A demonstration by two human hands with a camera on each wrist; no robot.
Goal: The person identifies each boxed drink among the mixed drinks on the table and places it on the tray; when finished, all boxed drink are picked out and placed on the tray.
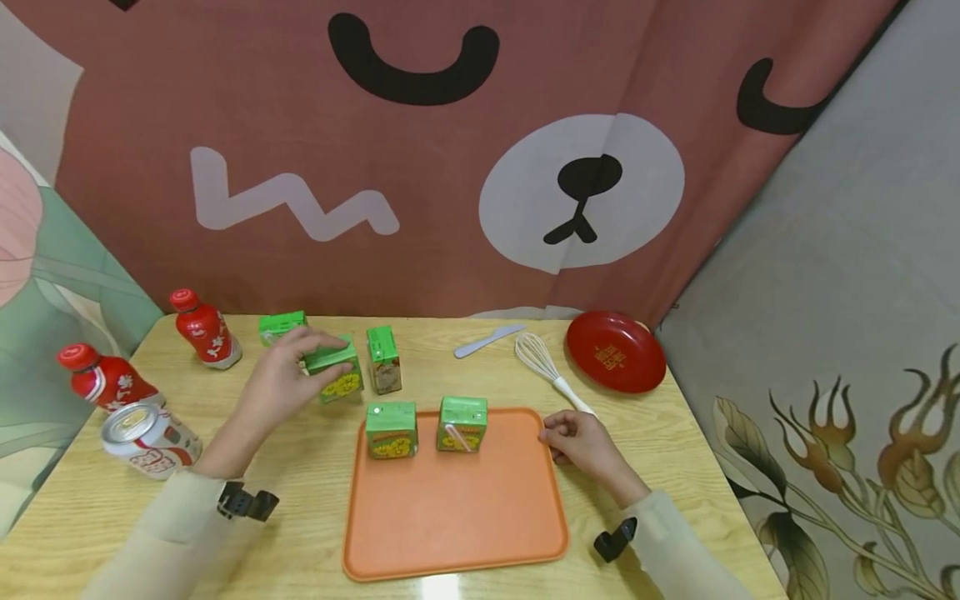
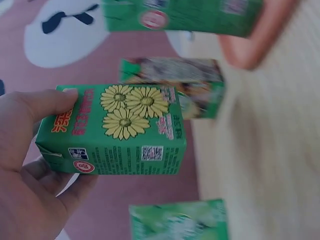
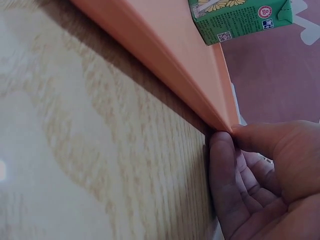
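Left hand (image 1: 288,371) is gripping a green drink carton (image 1: 342,385), thumb pressing on the flower-printed face, fingers wrapping behind. That carton is sitting left of the orange tray (image 1: 457,517), outside it; can't tell whether its base is touching the tabletop (image 1: 300,533). Right hand (image 1: 588,450) is pinching the tray rim by the far right corner, between thumb and curled fingers.

Two more green cartons are standing on the tray along its far edge: left one (image 1: 392,429) and right one (image 1: 462,423), with a gap between them; the right one is showing a straw on its front. Another carton (image 1: 385,358) is standing on the tabletop just beyond the tray, right of the held one. One more (image 1: 281,322) is sitting behind the left hand, partly hidden.

Far left: two red bottles (image 1: 204,329) are standing apart, a white-and-red can (image 1: 153,442) is sitting in front of the nearer one. Beyond the tray: a pale knife (image 1: 487,342), a whisk (image 1: 551,367) and a red plate (image 1: 617,350) are lying left to right, the whisk handle reaching toward the right hand.
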